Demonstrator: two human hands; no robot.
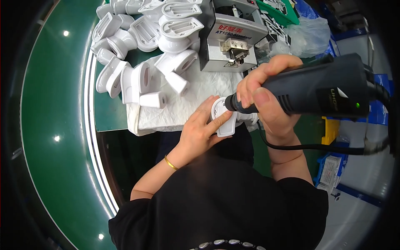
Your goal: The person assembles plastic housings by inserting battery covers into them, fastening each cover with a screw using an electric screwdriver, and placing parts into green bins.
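My right hand [271, 89] is wrapped round a black corded electric screwdriver [321, 85] with a green light near its cable end. Its nose points left and meets a white plastic housing [226, 128] at the cloth's front edge. Around that housing my left hand [202, 127] is closed, fingers along its left side and thumb across its face. The screwdriver's tip is hidden at the housing, so I cannot tell whether a screw is under it. More white plastic housings [143, 81] lie to the left and behind, several with open compartments facing up.
A grey screw-feeding machine [229, 39] stands behind my hands. White cloth [212, 83] covers the table there. A green bin [287, 14] of small parts and a clear plastic bag [308, 37] sit at the back right. The screwdriver's cable [308, 146] loops below my right wrist. A green conveyor belt [50, 125] runs along the left.
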